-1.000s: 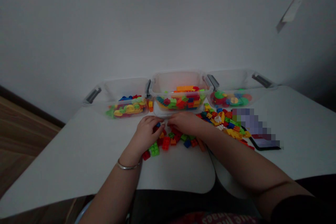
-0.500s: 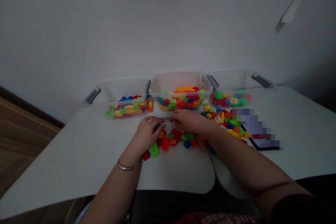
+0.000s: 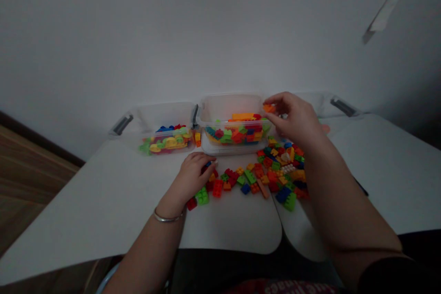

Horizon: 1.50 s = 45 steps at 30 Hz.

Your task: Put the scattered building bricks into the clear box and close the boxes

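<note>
Held up at the right rim of the middle clear box is an orange toy brick. My right hand pinches it between thumb and fingertips. My left hand stays low at the left end of a row of loose bricks. Its thumb and fingers close around a small blue brick, partly hidden, with a whitish bit at the fingertips. Near it lie a green brick and a red brick. Mixed bricks fill the bottom of the middle box.
A left clear box holds yellow, green and blue pieces. My right hand and forearm cover much of the right clear box. A heap of mixed bricks spreads right of centre. A dark device edge shows behind my forearm.
My right hand has risen from the table to the middle box's right rim, now with an orange brick in its fingers. My left hand has stayed in place.
</note>
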Available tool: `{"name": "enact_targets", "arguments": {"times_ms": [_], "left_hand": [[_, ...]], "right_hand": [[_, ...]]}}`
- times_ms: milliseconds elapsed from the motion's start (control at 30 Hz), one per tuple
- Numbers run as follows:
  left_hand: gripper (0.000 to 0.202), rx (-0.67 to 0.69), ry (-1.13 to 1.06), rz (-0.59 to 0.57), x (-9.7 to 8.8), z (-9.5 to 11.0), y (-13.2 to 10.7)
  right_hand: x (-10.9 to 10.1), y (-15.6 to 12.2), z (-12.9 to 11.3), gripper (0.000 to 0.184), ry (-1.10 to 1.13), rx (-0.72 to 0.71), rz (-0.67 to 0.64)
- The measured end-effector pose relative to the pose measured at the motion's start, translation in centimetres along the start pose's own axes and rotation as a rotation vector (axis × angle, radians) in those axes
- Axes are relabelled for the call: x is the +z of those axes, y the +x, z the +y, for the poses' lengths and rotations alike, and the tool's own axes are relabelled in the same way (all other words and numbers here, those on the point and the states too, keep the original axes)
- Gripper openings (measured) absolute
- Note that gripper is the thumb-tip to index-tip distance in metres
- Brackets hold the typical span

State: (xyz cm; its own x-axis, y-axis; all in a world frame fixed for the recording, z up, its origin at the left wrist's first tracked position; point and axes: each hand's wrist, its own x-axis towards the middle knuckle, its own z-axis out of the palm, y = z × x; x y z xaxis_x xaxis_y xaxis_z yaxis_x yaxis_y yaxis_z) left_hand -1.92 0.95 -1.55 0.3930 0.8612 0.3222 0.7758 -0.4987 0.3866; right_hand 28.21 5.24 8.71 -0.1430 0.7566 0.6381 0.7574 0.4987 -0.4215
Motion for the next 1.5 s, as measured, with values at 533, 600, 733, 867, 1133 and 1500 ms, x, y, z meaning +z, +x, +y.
{"name": "enact_targets", "arguments": {"times_ms": [533,600,733,867,1133,1500], "left_hand": [[0.032,0.005,0.009,-0.010,0.1,0.0,0.1],[0.031,0.006,0.008,-0.004,0.2,-0.1,0.0],[0.030,0.006,0.010,0.000,0.3,-0.2,0.0],[0.032,0.008,0.012,-0.005,0.3,-0.1,0.0],[0.028,-0.059,-0.011,0.029,0.1,0.2,0.0],[0.033,-0.139,0.055,0.102,-0.1,-0.3,-0.1]], "right_hand": [[0.8,0.4,1.3,0.038,-0.380,-0.118,-0.382],[0.8,0.3,1.1,0.039,-0.392,-0.111,-0.361],[1.0,0.3,0.9,0.042,-0.395,-0.103,-0.376],[1.0,0.3,1.0,0.040,-0.284,-0.058,-0.358],[0.4,-0.4,-1.8,0.032,-0.094,-0.171,-0.113],[4.6,-2.4,-5.5,0.027,-0.105,-0.295,-0.653]]}}
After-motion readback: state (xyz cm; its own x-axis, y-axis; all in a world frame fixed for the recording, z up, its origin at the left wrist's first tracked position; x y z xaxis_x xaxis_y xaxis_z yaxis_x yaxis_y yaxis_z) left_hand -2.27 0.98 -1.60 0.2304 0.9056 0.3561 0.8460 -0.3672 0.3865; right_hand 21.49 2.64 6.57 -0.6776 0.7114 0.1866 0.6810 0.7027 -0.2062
